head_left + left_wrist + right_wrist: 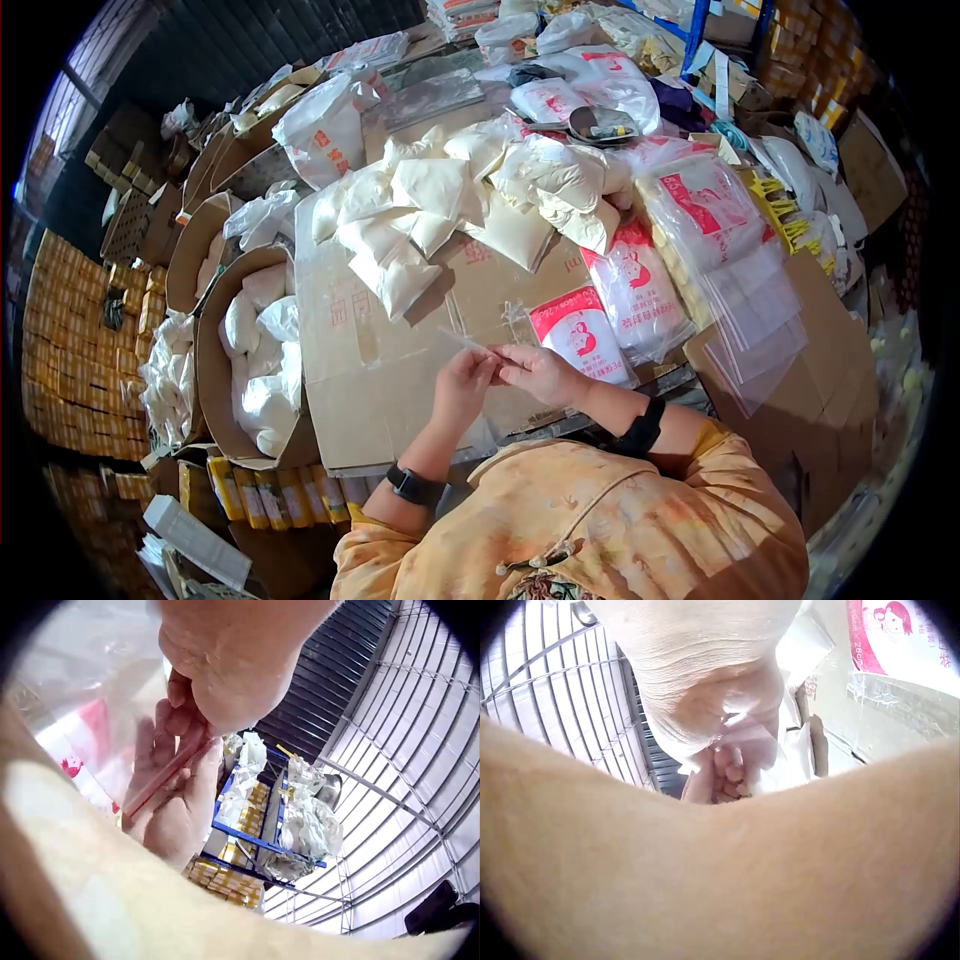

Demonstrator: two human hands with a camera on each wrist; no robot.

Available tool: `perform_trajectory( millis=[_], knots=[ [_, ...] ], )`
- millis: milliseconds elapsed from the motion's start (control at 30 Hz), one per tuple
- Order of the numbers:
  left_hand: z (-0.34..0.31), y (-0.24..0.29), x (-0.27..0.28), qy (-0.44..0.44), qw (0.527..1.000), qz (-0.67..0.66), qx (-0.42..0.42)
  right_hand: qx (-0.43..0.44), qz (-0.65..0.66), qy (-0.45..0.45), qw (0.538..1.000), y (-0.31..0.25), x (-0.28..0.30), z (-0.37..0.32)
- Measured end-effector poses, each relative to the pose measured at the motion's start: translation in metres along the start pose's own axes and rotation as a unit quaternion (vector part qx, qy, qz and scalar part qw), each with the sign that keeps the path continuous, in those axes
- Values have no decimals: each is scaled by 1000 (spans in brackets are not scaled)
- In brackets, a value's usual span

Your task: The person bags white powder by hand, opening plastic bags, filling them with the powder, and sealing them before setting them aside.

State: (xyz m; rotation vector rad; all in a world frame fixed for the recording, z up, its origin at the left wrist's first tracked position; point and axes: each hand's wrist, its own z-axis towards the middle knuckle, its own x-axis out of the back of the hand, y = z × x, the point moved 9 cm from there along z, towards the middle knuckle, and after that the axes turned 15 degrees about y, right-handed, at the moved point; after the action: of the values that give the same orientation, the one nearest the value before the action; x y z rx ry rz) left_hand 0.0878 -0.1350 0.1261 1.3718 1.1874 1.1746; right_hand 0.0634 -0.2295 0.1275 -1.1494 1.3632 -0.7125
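Close together over the cardboard-covered table (pixel 380 410), both hands hold a small clear plastic bag (pixel 465 341) between them. The left hand (pixel 462 378) pinches the bag's edge with thumb and fingers. The right hand (pixel 545 375) meets it from the other side, its fingertips at the same edge. A thin red strip (pixel 166 780) runs along this edge, lying across the right hand's fingers in the left wrist view. In the right wrist view the clear film (pixel 754 742) shows between the hands; most of the bag is hidden by them. Beyond the hands lies a heap of filled white pouches (pixel 430 195).
Red-and-white printed bag packs (pixel 578 335) lie right of the hands, beside a stack of clear bags (pixel 745 300). A cardboard box (pixel 213 370) with white filled bags stands at the left. Yellow-wrapped bundles (pixel 85 350) are piled at far left.
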Motion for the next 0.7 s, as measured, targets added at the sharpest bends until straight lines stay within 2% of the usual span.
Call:
perform_trajectory(
  millis=[233, 333, 433, 533, 633, 700],
  knots=[
    [-1, 1, 5, -3, 1000, -8, -11, -14, 10, 2, 1000, 5, -5, 4],
    [-1, -2, 7, 1, 1000, 1, 13, 23, -39, 3, 999, 5, -5, 7],
    [-2, -6, 11, -5, 1000, 0, 14, -3, -90, 37, 995, 12, 3, 11],
    [-6, -11, 12, -26, 999, -5, 30, 18, -118, 35, 992, 21, 6, 19],
    [-9, -13, 15, -33, 998, -7, 44, 46, -322, -4, 946, 15, 4, 20],
    [-12, -16, 15, -43, 997, 22, 58, 46, -346, -21, 937, 1, -11, 12]
  ],
)
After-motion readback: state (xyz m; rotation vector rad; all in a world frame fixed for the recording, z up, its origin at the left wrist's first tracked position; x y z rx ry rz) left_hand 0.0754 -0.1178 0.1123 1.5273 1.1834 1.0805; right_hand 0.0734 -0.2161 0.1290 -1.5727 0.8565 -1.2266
